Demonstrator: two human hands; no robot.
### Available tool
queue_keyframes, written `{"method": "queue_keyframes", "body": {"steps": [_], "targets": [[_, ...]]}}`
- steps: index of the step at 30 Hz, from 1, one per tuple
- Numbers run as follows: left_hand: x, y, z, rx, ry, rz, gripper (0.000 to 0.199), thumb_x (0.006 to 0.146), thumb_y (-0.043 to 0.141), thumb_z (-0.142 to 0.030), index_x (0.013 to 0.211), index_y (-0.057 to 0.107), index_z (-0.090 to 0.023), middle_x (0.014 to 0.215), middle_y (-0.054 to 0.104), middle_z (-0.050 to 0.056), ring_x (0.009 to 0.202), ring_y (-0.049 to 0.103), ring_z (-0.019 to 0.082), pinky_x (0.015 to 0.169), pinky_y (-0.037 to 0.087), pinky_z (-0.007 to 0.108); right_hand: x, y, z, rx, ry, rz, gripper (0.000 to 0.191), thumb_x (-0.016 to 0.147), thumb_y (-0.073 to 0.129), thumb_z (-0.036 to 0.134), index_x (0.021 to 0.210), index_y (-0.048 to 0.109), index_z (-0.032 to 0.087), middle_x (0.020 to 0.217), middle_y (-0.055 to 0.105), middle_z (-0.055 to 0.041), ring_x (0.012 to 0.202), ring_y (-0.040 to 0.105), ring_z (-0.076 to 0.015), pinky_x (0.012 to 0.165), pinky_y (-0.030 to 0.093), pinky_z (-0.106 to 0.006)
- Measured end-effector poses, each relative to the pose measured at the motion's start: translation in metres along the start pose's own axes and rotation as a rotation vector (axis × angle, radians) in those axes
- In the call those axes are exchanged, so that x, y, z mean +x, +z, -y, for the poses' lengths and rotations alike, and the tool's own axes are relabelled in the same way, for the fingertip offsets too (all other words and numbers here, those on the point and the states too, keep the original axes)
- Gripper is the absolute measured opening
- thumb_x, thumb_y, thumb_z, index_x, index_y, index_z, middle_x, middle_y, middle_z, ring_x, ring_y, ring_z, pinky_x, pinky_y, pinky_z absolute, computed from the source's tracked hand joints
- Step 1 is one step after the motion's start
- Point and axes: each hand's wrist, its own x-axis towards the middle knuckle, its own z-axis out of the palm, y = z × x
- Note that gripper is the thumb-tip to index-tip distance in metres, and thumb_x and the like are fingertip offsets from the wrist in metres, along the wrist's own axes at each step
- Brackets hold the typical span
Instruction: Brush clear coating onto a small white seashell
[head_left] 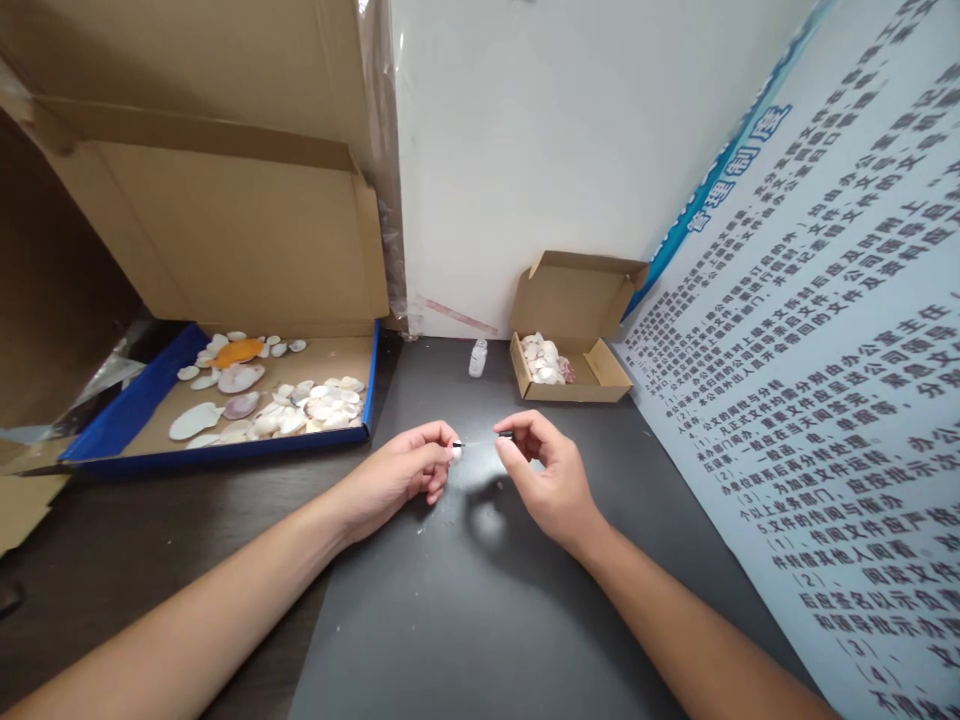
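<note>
Between its thumb and fingers my left hand (416,462) pinches a small whitish piece, probably a shell (456,455), mostly hidden by the fingertips. My right hand (549,478) is closed on the black cap of a brush applicator (505,435). A thin, pale stem runs left from this cap, and its dark tip touches or nearly touches the piece in my left hand. Both hands are just above the dark table mat. Beyond them stands a small white bottle (478,359), upright, with no cap on its neck.
To the left lies an open blue-edged cardboard box (371,385) with many shells and an orange one. A smaller open cardboard box (611,385) with shells stands at the back right. A white wall (517,150) and a printed poster (825,330) border the dark mat (450,640).
</note>
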Motion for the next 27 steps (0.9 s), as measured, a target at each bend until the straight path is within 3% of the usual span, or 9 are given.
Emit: {"method": "queue_keyframes", "body": {"steps": [16, 27], "targets": [[0.0002, 0.0013, -0.0014, -0.051, -0.017, -0.028, 0.016, 0.082, 0.064, -0.03, 0.081, 0.052, -0.019, 0.052, 0.048, -0.005, 0.048, 0.043, 0.009, 0.048, 0.043, 0.02, 0.0011, -0.0002, 0.0012, -0.026, 0.01, -0.037, 0.009, 0.084, 0.06, 0.028, 0.089, 0.06, 0.02, 0.061, 0.047, 0.005, 0.053, 0.044, -0.0111, 0.051, 0.038, -0.023], [0.0, 0.0, -0.001, -0.086, -0.028, -0.057, 0.017, 0.081, 0.066, -0.029, 0.082, 0.053, -0.018, 0.052, 0.049, -0.005, 0.047, 0.044, 0.008, 0.047, 0.042, 0.018, -0.0015, 0.0017, -0.0001, 0.052, 0.031, 0.018, 0.012, 0.087, 0.056, 0.029, 0.094, 0.058, 0.02, 0.063, 0.045, 0.0056, 0.052, 0.044, -0.0107, 0.051, 0.038, -0.023]]}}
